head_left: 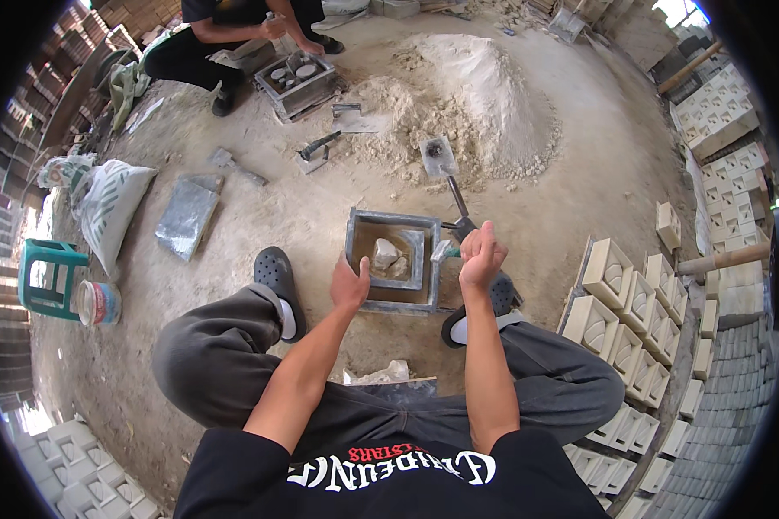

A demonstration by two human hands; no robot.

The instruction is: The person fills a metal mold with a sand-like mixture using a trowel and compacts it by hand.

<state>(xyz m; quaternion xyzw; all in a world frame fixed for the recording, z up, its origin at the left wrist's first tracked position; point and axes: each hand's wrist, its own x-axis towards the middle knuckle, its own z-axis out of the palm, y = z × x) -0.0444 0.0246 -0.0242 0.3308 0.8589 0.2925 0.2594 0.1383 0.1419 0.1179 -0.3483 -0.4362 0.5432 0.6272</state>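
Note:
Between my feet stands a grey square metal mould (393,215), with a smaller square frame inside it. Pale lumps of material (388,256) lie within the inner frame. My left hand (349,284) grips the mould's left wall, its thumb on the inner side and its fingers partly hidden. Just off the right wall, my right hand (482,258) is closed in a fist. From that fist a small pale-green piece (446,251) sticks out toward the mould; its kind is unclear. A shovel (439,157) with a dark handle lies beyond the mould.
A heap of pale powder (493,95) rises at the far side. Another person (234,43) works at a second mould (299,82). Cast blocks (610,270) line the right. A flat metal plate (189,214), a white sack (112,208), a green stool (50,275) and a bucket (100,303) are left.

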